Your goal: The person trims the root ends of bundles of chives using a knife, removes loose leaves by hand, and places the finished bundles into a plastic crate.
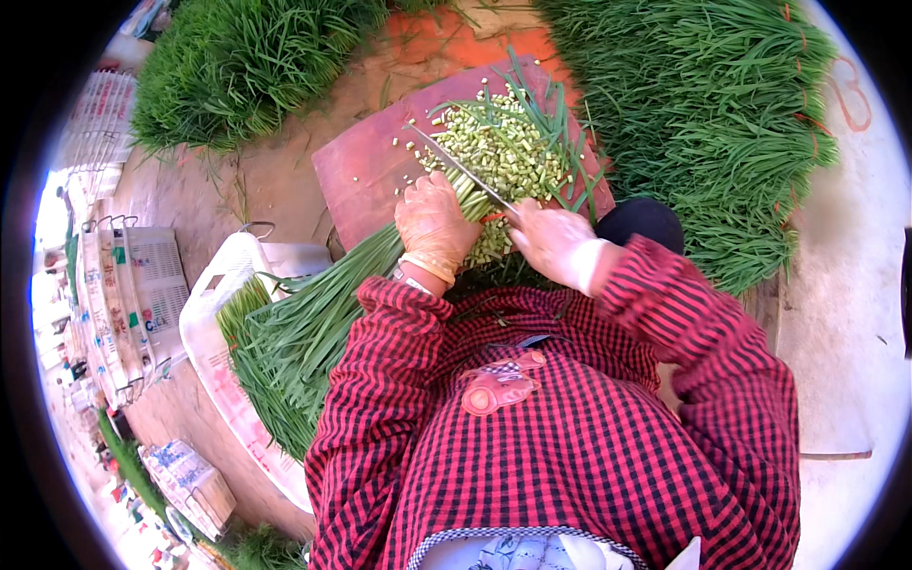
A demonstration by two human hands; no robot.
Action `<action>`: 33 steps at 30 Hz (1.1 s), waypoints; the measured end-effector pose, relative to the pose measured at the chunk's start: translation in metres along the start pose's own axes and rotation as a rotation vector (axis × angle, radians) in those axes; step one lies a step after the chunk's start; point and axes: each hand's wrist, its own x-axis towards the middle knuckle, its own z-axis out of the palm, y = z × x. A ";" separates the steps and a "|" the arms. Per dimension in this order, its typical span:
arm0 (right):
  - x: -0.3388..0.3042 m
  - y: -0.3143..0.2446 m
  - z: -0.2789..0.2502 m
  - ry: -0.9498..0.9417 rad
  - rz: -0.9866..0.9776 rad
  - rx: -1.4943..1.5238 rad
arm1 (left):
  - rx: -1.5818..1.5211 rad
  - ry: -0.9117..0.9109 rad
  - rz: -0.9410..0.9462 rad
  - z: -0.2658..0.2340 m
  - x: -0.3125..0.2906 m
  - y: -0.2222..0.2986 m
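Observation:
My left hand [439, 226], in a thin see-through glove, is closed round a bunch of garlic chives [332, 294]. Their pale stalk ends point away over the board, and the long green leaves trail back to the lower left. In my right hand [556, 247] is a knife [465, 171], gripped by its handle, its blade slanting up and left across the stalks just beyond my left fingers. A heap of short cut stalk pieces [513, 142], with some loose leaves on it, covers much of the reddish board [356, 171].
Large stacks of green chives lie at the far left [252, 66] and along the right [684, 123]. Beside my left arm, a white crate [214, 328] holds more chives [275, 380]. Wire-framed carriers lined with printed paper [157, 285] stand farther left.

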 end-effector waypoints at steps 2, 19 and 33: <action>0.042 -0.002 0.024 0.017 0.050 0.026 | -0.015 0.012 -0.005 0.002 0.002 0.003; 0.044 0.016 0.051 0.116 0.019 0.117 | -0.273 0.043 0.093 -0.030 -0.025 -0.029; -0.009 -0.022 -0.009 -0.729 -0.231 1.789 | -0.327 0.511 0.567 -0.103 -0.155 -0.007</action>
